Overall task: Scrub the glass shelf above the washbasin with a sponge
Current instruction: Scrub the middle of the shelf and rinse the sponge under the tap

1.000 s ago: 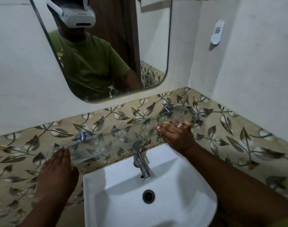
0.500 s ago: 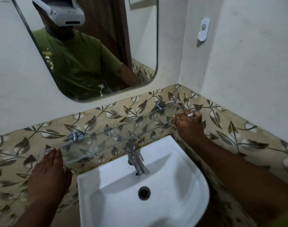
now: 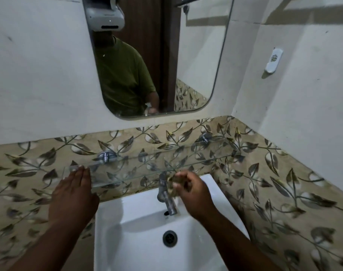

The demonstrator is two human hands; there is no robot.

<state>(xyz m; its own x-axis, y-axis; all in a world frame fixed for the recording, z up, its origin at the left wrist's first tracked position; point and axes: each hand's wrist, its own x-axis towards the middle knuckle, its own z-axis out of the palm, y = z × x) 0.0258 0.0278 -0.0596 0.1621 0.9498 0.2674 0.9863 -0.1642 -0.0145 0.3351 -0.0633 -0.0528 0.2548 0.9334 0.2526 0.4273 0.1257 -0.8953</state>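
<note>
A clear glass shelf (image 3: pixel 139 169) runs along the leaf-patterned tiles above the white washbasin (image 3: pixel 127 237), held by two chrome brackets. My left hand (image 3: pixel 73 194) lies flat with fingers together on the shelf's left end. My right hand (image 3: pixel 192 190) is curled around a small brownish sponge (image 3: pixel 174 182), just below the shelf's front edge and beside the chrome tap (image 3: pixel 166 196). The sponge is mostly hidden in my fingers.
A mirror (image 3: pixel 157 55) hangs on the white wall above the shelf and reflects a person in a green shirt. A white hook holder (image 3: pixel 273 60) sits on the right wall. The basin drain (image 3: pixel 169 238) is below the tap.
My right hand has come off the shelf's right end and moved left and down to the tap. The left hand stays on the left end. The camera has tilted up.
</note>
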